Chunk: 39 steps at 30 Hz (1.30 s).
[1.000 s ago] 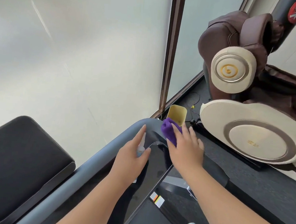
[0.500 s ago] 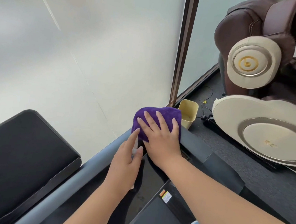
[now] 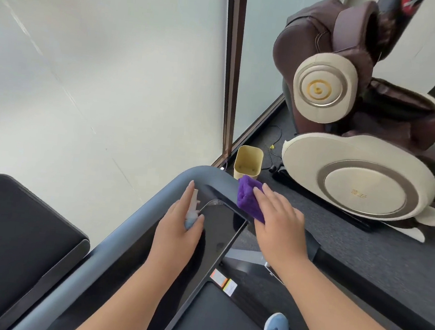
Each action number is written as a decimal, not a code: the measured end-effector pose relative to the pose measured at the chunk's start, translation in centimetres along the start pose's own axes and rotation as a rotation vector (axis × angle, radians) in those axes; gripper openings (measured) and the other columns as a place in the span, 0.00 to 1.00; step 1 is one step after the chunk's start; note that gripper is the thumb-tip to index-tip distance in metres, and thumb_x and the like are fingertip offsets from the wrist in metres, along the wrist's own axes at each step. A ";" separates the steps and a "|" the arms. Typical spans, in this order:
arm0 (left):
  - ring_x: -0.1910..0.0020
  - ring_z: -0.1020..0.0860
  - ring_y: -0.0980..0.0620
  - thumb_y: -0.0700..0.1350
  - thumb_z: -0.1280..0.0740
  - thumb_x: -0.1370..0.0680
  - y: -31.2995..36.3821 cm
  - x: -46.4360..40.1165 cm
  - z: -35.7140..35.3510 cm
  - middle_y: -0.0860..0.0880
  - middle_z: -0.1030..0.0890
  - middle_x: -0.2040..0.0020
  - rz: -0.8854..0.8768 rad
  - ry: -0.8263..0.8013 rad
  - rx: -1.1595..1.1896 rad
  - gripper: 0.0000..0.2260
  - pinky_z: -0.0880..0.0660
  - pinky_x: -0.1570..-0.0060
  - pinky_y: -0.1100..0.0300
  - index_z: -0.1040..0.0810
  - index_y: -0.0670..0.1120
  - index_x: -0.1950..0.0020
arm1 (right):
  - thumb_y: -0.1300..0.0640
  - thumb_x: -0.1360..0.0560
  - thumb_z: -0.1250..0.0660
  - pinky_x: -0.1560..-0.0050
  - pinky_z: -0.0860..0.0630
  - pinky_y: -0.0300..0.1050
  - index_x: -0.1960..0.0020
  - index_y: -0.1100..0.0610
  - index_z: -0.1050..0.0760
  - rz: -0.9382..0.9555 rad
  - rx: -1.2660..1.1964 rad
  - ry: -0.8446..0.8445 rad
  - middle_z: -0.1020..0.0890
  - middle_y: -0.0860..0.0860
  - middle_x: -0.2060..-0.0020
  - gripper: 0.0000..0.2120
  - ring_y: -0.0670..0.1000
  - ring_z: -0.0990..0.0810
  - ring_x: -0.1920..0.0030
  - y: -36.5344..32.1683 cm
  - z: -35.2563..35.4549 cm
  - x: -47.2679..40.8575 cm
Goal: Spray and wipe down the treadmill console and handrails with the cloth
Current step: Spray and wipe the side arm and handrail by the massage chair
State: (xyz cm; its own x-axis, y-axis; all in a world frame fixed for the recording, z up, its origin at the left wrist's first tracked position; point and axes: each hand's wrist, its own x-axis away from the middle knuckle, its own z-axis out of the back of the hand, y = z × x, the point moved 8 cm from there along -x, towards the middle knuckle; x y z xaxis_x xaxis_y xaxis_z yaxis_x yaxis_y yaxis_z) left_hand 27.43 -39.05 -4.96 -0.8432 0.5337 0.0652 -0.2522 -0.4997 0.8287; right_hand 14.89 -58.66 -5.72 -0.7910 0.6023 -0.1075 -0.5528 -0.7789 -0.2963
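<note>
The treadmill's grey-blue handrail [image 3: 136, 226] curves round a glossy black console [image 3: 220, 234] in the middle of the head view. My right hand [image 3: 277, 218] presses a purple cloth [image 3: 250, 197] flat against the rail's right bend, fingers straight. My left hand [image 3: 178, 227] grips a small spray bottle [image 3: 192, 210] with a white nozzle and pale blue body, held over the console's left edge; my index finger lies along its top. Most of the bottle is hidden by the hand.
A frosted glass wall with a brown frame post [image 3: 232, 73] stands just beyond the rail. A yellow bin [image 3: 247, 162] sits on the floor behind it. A brown and cream massage chair [image 3: 348, 124] is at the right, a black padded bench [image 3: 12, 238] at the left.
My right hand slid the purple cloth from the top middle of the rail toward the right bend. The left hand with the bottle stayed near the console.
</note>
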 end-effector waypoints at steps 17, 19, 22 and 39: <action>0.56 0.21 0.50 0.45 0.35 0.18 0.0 0.6 0.1 0.53 0.24 0.47 0.047 0.089 -0.252 0.35 0.22 0.54 0.53 0.48 0.65 0.18 | 0.48 0.22 0.32 0.35 0.32 0.58 0.24 0.41 0.33 -0.142 0.008 0.037 0.30 0.44 0.23 0.28 0.51 0.29 0.28 0.2 0.5 0.6; 0.56 0.21 0.50 0.46 0.36 0.18 -0.3 0.7 0.0 0.52 0.25 0.47 0.077 0.079 -0.248 0.35 0.21 0.54 0.52 0.50 0.67 0.18 | 0.46 0.21 0.34 0.35 0.34 0.58 0.24 0.39 0.34 -0.163 0.003 0.073 0.30 0.43 0.23 0.26 0.50 0.30 0.27 -1.0 0.4 -0.2; 0.55 0.22 0.54 0.46 0.35 0.18 -0.6 1.6 0.4 0.54 0.25 0.47 0.089 0.056 -0.236 0.38 0.23 0.53 0.56 0.54 0.69 0.19 | 0.44 0.20 0.37 0.31 0.37 0.60 0.22 0.40 0.35 -0.075 0.040 0.064 0.35 0.45 0.20 0.27 0.52 0.35 0.23 -4.7 -1.1 -2.2; 0.49 0.25 0.52 0.41 0.37 0.20 -0.6 0.8 0.8 0.52 0.24 0.39 0.100 -0.076 -0.314 0.32 0.28 0.49 0.58 0.43 0.63 0.21 | 0.56 0.24 0.29 0.28 0.32 0.59 0.24 0.51 0.28 0.293 -0.018 0.206 0.28 0.49 0.23 0.29 0.54 0.30 0.24 -4.7 -1.8 -0.7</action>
State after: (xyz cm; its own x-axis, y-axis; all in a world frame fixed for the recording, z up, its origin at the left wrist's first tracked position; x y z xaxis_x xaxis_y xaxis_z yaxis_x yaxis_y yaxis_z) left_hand 27.28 -37.85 -4.94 -0.8361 0.5152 0.1884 -0.3142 -0.7312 0.6055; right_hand 18.52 -55.14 -6.01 -0.8451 0.3775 -0.3785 -0.3040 -0.9218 -0.2407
